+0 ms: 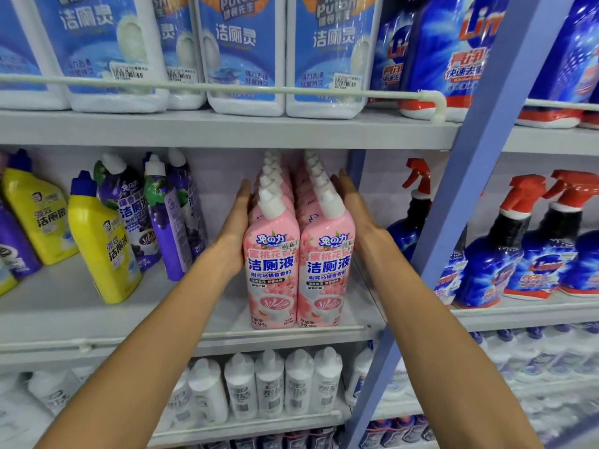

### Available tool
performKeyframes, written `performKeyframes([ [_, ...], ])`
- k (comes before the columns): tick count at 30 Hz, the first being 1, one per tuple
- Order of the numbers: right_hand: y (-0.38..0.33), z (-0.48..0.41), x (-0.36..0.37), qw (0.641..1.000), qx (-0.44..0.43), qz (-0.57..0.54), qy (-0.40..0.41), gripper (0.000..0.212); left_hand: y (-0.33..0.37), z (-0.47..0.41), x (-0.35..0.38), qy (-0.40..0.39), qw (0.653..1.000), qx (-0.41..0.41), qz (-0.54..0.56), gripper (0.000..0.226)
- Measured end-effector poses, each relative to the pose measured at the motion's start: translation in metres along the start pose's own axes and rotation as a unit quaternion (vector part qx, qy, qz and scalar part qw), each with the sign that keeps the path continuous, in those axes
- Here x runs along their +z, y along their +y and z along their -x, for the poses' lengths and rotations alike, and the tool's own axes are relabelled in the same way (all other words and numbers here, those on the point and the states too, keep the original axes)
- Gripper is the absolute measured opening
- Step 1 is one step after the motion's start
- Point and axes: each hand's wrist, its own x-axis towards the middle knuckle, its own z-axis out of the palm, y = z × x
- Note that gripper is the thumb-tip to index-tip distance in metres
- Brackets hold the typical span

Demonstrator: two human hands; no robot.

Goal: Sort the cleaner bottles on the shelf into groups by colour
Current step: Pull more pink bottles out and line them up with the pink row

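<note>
Now, head view: the pink bottles are standing upright in two rows running front to back at the right end of the middle shelf. The left hand is lying flat against the left row and the right hand against the right row. Their fingers are straight, pointing toward the shelf's back and curling round nothing. The block is sitting between the palms, neither hand nearer. Bare shelf is separating it from the leaning purple bottles and yellow bottles leftward. The blue post is standing close on the right, so any slide would likely go left.
</note>
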Motion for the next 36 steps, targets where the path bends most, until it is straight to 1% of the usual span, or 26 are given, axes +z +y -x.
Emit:
performKeyframes([
  [2, 0.000, -0.006, 0.001, 1.000, -0.013, -0.004, -0.003, 0.071, 0.004, -0.003, -0.001, 0.008, 1.000, 0.022, -0.012, 0.055],
  [4, -0.006, -0.021, 0.001, 0.999, -0.016, -0.031, 0.028, 0.074, 0.008, -0.009, -0.002, 0.010, 0.999, 0.037, -0.019, 0.056],
  [6, -0.015, -0.039, 0.000, 0.998, -0.015, -0.041, 0.053, 0.076, 0.020, -0.013, 0.002, 0.022, 0.997, 0.053, -0.046, 0.048],
  [8, -0.024, -0.045, 0.001, 0.998, -0.002, -0.016, 0.053, 0.087, 0.033, -0.018, 0.008, 0.039, 0.996, 0.068, -0.052, 0.044],
  [10, -0.019, -0.057, -0.003, 1.000, -0.008, 0.007, 0.028, 0.088, 0.041, -0.030, 0.006, 0.021, 0.993, 0.086, -0.073, 0.046],
  [12, 0.006, -0.095, -0.020, 1.000, -0.019, 0.006, -0.009, 0.103, 0.041, -0.044, 0.007, -0.001, 0.993, 0.056, -0.106, 0.052],
  [13, 0.010, -0.096, -0.023, 1.000, -0.012, -0.006, -0.022, 0.111, 0.038, -0.047, 0.008, -0.017, 0.991, 0.039, -0.123, 0.058],
  [14, 0.007, -0.081, -0.023, 0.999, 0.001, 0.001, -0.033, 0.112, 0.035, -0.048, 0.009, -0.025, 0.989, 0.029, -0.140, 0.062],
  [15, -0.006, -0.049, -0.015, 0.999, 0.009, 0.011, -0.033, 0.103, 0.033, -0.045, 0.011, -0.024, 0.986, 0.026, -0.163, 0.063],
  [17, -0.024, -0.010, -0.002, 0.999, 0.000, 0.039, 0.001, 0.069, 0.028, -0.049, 0.010, -0.012, 0.983, 0.019, -0.182, 0.078],
  [18, -0.025, -0.004, 0.002, 0.999, -0.018, 0.028, 0.013, 0.059, 0.026, -0.053, 0.009, -0.010, 0.984, 0.014, -0.180, 0.083],
  [19, -0.030, 0.016, 0.012, 0.998, -0.048, 0.033, 0.025, 0.055, 0.026, -0.053, 0.008, -0.006, 0.984, 0.015, -0.177, 0.084],
  [20, -0.037, 0.029, 0.018, 0.998, -0.056, 0.022, 0.026, 0.055, 0.027, -0.051, 0.007, -0.011, 0.985, 0.014, -0.174, 0.083],
  [21, -0.024, 0.000, 0.006, 0.998, -0.064, 0.013, 0.022, 0.057, 0.028, -0.052, 0.006, -0.022, 0.987, 0.018, -0.156, 0.078],
  [22, -0.027, -0.003, 0.009, 0.999, -0.048, 0.017, 0.010, 0.061, 0.028, -0.057, 0.006, -0.035, 0.991, 0.023, -0.124, 0.069],
  [23, -0.024, -0.003, 0.006, 0.998, -0.042, 0.024, -0.032, 0.071, 0.027, -0.061, 0.008, -0.041, 0.995, 0.033, -0.085, 0.062],
  [24, -0.014, -0.014, -0.003, 0.998, -0.042, 0.002, -0.049, 0.085, 0.026, -0.065, 0.004, -0.060, 0.997, 0.036, -0.043, 0.059],
  [25, -0.003, -0.033, -0.012, 0.998, -0.040, -0.014, -0.037, 0.099, 0.026, -0.066, 0.000, -0.062, 0.996, 0.046, -0.040, 0.058],
  [26, 0.007, -0.044, -0.020, 0.999, -0.033, -0.018, -0.026, 0.106, 0.027, -0.065, -0.003, -0.047, 0.996, 0.052, -0.054, 0.060],
  [27, 0.006, -0.035, -0.020, 0.999, -0.045, 0.001, -0.007, 0.105, 0.029, -0.063, -0.007, -0.018, 0.997, 0.050, -0.049, 0.065],
  [29, 0.005, -0.001, -0.012, 0.999, -0.043, -0.029, 0.009, 0.087, 0.029, -0.042, -0.019, 0.018, 0.997, 0.069, -0.027, 0.078],
  [30, 0.012, 0.013, -0.012, 0.999, -0.027, -0.046, 0.007, 0.079, 0.024, -0.026, -0.023, 0.027, 0.996, 0.086, -0.029, 0.078],
  [33, 0.040, 0.042, -0.014, 0.996, -0.002, -0.076, 0.036, 0.070, -0.004, 0.029, -0.026, 0.001, 0.990, 0.135, -0.029, 0.075],
  [34, 0.045, 0.051, -0.013, 0.996, -0.001, -0.083, 0.042, 0.068, -0.016, 0.042, -0.024, -0.022, 0.985, 0.164, -0.039, 0.068],
  [35, 0.049, 0.057, -0.009, 0.995, -0.007, -0.088, 0.046, 0.065, -0.027, 0.053, -0.020, -0.044, 0.979, 0.188, -0.067, 0.064],
  [36, 0.052, 0.061, -0.004, 0.995, -0.016, -0.084, 0.051, 0.061, -0.036, 0.056, -0.016, -0.042, 0.972, 0.205, -0.103, 0.070],
])
